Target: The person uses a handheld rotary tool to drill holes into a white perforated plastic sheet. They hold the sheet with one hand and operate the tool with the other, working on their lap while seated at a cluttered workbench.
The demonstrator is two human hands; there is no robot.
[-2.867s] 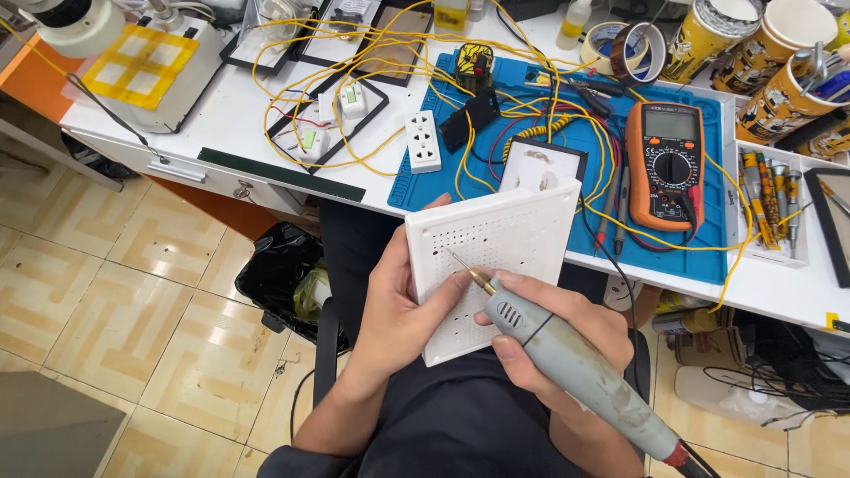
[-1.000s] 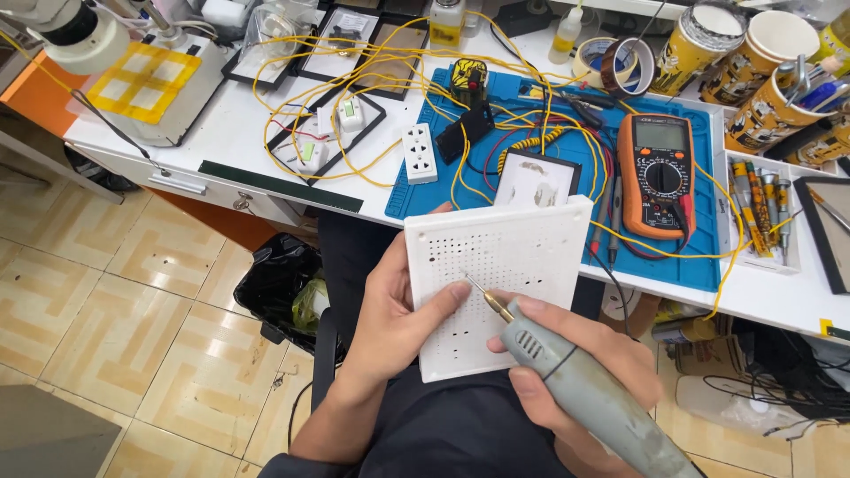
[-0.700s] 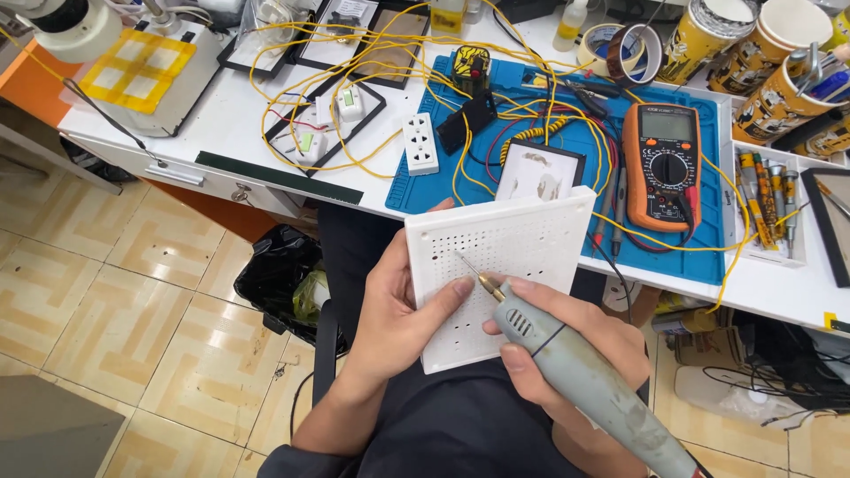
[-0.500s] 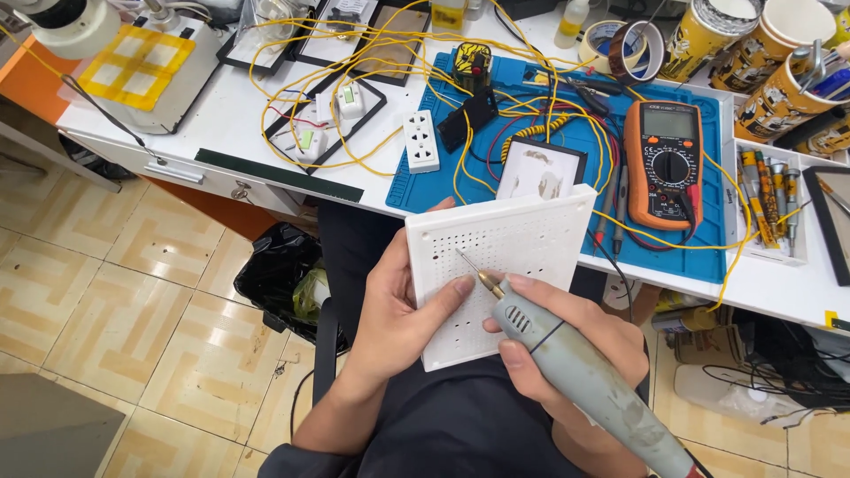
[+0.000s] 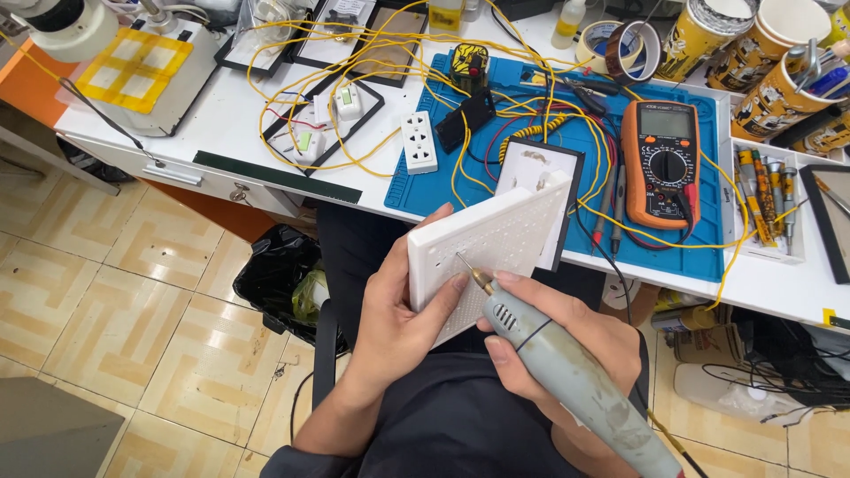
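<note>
Over the lap, just below the bench [image 5: 266,142] edge, the left hand [image 5: 403,323] pinches a white perforated board [image 5: 496,243] in its fingers while the right hand [image 5: 567,341] wraps a grey rotary tool [image 5: 567,372], whose bit seemingly touches the board.

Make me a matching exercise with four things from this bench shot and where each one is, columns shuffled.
Things:
1. white perforated board
2. grey rotary tool
3. orange multimeter
4. black bin bag

Places:
A. on the blue mat
B. in the left hand
C. on the tiled floor under the bench
D. in the right hand

Pairs: 1-B, 2-D, 3-A, 4-C
</note>
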